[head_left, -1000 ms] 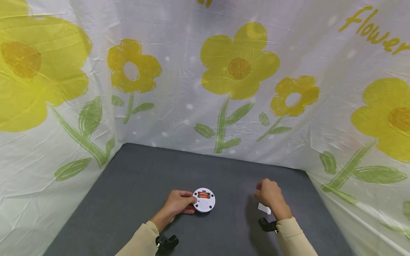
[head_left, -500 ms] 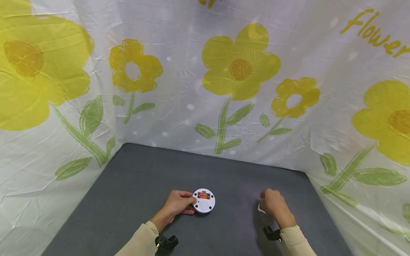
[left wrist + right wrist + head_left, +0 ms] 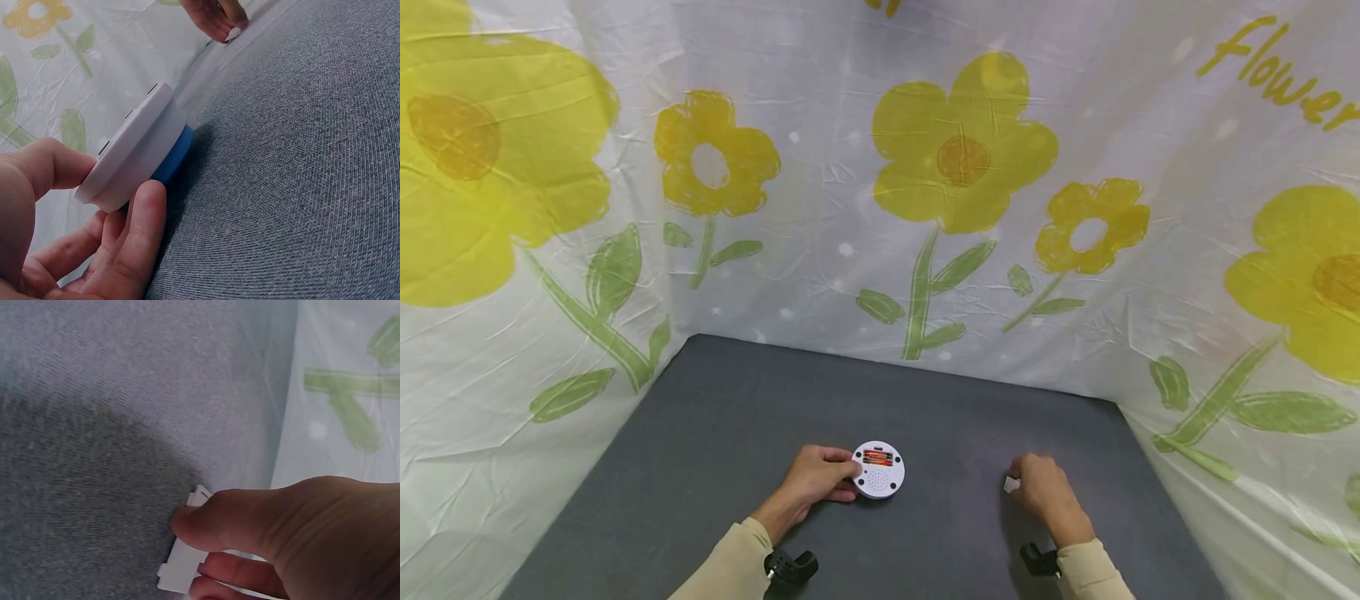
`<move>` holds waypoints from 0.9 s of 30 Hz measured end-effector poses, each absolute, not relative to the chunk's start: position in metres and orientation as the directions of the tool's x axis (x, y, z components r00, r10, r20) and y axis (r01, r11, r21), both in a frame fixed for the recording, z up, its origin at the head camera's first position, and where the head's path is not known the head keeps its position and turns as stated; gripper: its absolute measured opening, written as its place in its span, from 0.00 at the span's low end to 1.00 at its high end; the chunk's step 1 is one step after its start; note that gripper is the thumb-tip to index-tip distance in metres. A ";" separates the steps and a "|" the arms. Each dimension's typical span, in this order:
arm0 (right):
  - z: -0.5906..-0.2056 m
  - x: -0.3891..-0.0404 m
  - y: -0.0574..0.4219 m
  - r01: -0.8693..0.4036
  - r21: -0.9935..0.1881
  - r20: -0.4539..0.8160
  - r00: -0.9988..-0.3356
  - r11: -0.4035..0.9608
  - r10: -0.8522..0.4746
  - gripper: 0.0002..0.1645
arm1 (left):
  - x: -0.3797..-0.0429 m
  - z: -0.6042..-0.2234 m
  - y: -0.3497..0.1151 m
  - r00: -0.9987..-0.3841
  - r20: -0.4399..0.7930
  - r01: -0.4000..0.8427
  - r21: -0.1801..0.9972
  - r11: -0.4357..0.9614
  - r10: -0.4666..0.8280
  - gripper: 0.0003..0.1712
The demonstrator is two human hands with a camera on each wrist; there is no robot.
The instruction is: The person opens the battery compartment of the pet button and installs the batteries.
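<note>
A round white battery device (image 3: 878, 483) lies with its underside up in the head view, two orange-red batteries (image 3: 877, 457) showing in its uncovered compartment. My left hand (image 3: 817, 478) grips its left edge, thumb on the upper face and fingers beneath. The left wrist view shows the device (image 3: 134, 150) tilted, with a blue part (image 3: 173, 156) on its lower side. To the right, my right hand (image 3: 1043, 487) pinches a small white battery cover (image 3: 184, 564) between thumb and fingers, close to the cloth. Small tabs stick out from the cover's edge; the hand hides part of it.
A dark grey cloth surface (image 3: 760, 400) lies under both hands. White curtains (image 3: 820, 275) printed with yellow flowers enclose it at the back and both sides. Each wrist wears a black strap device (image 3: 792, 568).
My right hand has come down and slightly toward me onto the white battery cover and now pinches it. The left hand and the round device have stayed in place.
</note>
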State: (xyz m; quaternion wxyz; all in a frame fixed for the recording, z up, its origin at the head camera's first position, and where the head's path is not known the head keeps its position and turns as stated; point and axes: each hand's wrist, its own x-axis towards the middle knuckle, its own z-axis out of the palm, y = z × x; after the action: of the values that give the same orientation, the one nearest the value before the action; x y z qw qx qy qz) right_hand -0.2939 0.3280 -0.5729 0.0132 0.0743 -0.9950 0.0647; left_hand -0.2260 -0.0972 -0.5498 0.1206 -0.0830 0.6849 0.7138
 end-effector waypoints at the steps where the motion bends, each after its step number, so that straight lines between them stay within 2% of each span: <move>1: -0.569 -0.290 0.324 -0.150 -0.137 0.042 -0.989 0.979 -0.145 0.14 | -0.226 -0.550 -0.097 -0.957 -0.283 -0.285 0.958 -0.033 0.058 0.21; 5: -0.533 -0.266 0.299 -0.162 -0.149 0.076 -0.985 0.975 -0.152 0.11 | -0.226 -0.549 -0.097 -0.957 -0.284 -0.286 0.957 -0.036 0.053 0.22; 10: -0.498 -0.250 0.273 -0.138 -0.173 0.032 -0.990 0.975 -0.134 0.09 | -0.226 -0.549 -0.098 -0.957 -0.284 -0.286 0.958 -0.031 0.056 0.22; 20: -0.469 -0.256 0.245 -0.260 -0.187 0.105 -0.964 0.947 -0.244 0.08 | -0.227 -0.551 -0.098 -0.960 -0.268 -0.272 0.961 -0.053 0.076 0.21; 27: -0.444 -0.260 0.217 -0.337 -0.187 0.110 -0.941 0.923 -0.321 0.08 | -0.229 -0.553 -0.098 -0.962 -0.260 -0.266 0.962 -0.068 0.082 0.21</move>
State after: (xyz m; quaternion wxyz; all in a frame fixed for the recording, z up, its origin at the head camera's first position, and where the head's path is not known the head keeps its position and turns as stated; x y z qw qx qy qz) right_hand -0.2603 0.2167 -0.4441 0.0386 0.1677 -0.9798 0.1018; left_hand -0.2285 -0.0976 -0.5534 0.1196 -0.0682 0.6721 0.7276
